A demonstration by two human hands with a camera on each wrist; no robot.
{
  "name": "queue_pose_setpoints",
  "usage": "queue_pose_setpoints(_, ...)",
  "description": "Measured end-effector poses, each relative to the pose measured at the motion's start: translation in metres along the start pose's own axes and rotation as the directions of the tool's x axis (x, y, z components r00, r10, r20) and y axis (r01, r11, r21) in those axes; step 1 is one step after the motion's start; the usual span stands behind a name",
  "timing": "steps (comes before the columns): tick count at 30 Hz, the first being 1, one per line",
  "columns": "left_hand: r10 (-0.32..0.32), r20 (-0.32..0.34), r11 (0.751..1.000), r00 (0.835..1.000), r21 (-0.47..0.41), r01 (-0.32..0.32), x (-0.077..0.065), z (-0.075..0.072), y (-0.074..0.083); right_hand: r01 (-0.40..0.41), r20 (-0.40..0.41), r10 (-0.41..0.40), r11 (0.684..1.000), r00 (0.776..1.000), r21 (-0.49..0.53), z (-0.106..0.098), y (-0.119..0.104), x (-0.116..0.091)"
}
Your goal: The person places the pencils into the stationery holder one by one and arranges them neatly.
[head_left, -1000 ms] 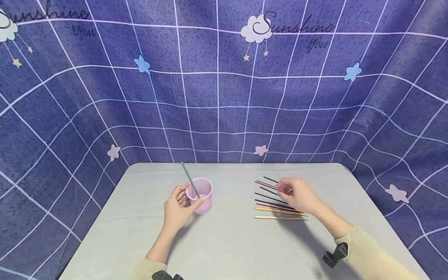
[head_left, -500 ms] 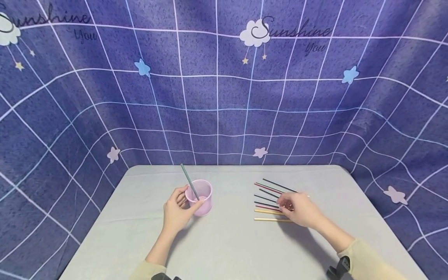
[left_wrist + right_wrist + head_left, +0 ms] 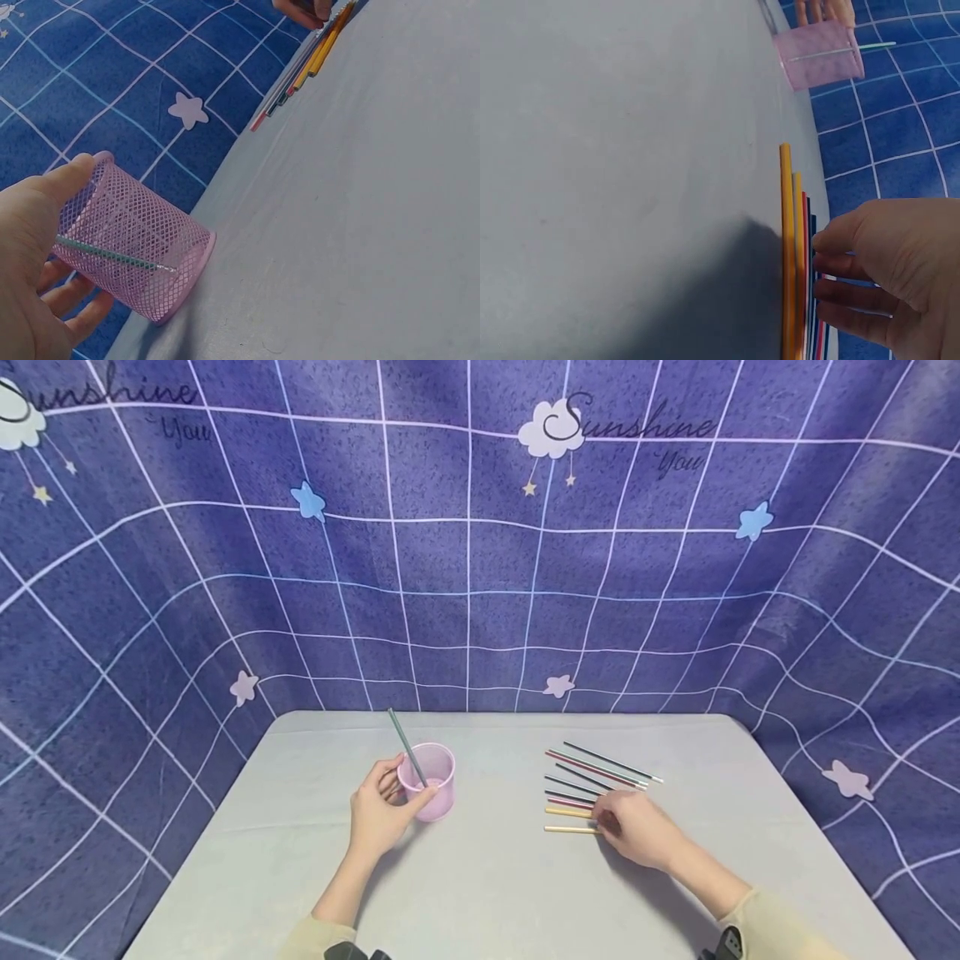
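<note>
My left hand (image 3: 378, 817) grips a pink mesh pen holder (image 3: 444, 795), thumb at the near side of its rim and fingers round the far side. The holder stands on the table with one green pencil (image 3: 403, 737) leaning inside it. In the left wrist view the pencil (image 3: 112, 254) shows through the mesh. To the right, my right hand (image 3: 641, 831) is over the near end of a row of loose pencils, its fingers loosely bent beside the yellow pencils (image 3: 570, 829). In the right wrist view the fingers (image 3: 855, 294) overlap the darker pencils, with no pencil lifted.
Farther back in the row lie dark, red and pale green pencils (image 3: 600, 762), roughly side by side. A grey-white table (image 3: 487, 885) runs beneath everything. Behind it hangs a blue checked curtain (image 3: 480, 552) with stars and clouds, down to the far edge.
My right hand has moved from the far pencils toward me, to the yellow ones, uncovering the back of the row. My left hand and the pen holder have stayed in place.
</note>
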State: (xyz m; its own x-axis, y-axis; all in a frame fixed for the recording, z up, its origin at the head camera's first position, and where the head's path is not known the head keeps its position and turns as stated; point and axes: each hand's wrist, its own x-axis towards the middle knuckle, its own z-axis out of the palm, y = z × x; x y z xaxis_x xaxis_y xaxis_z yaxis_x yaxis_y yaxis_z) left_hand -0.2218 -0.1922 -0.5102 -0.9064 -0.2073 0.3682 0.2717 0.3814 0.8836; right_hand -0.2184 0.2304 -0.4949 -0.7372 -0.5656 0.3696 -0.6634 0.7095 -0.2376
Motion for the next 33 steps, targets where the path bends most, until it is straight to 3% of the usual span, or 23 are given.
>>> queue_pose_setpoints(9,0.002,0.004,1.000,1.000,-0.026,-0.001,0.001,0.000,0.002,-0.032,0.037,0.033,0.999,0.999,-0.013,0.004,-0.001,-0.004)
queue_pose_setpoints(21,0.006,0.000,0.999,1.000,-0.051,-0.006,-0.001,0.000,0.003,-0.019,0.011,0.020,0.997,1.000,-0.080,0.010,-0.002,-0.005)
queue_pose_setpoints(33,-0.006,-0.010,0.999,1.000,-0.045,0.006,-0.001,0.002,0.001,0.000,-0.045,-0.002,0.999,0.999,-0.034,-0.013,-0.006,0.015)
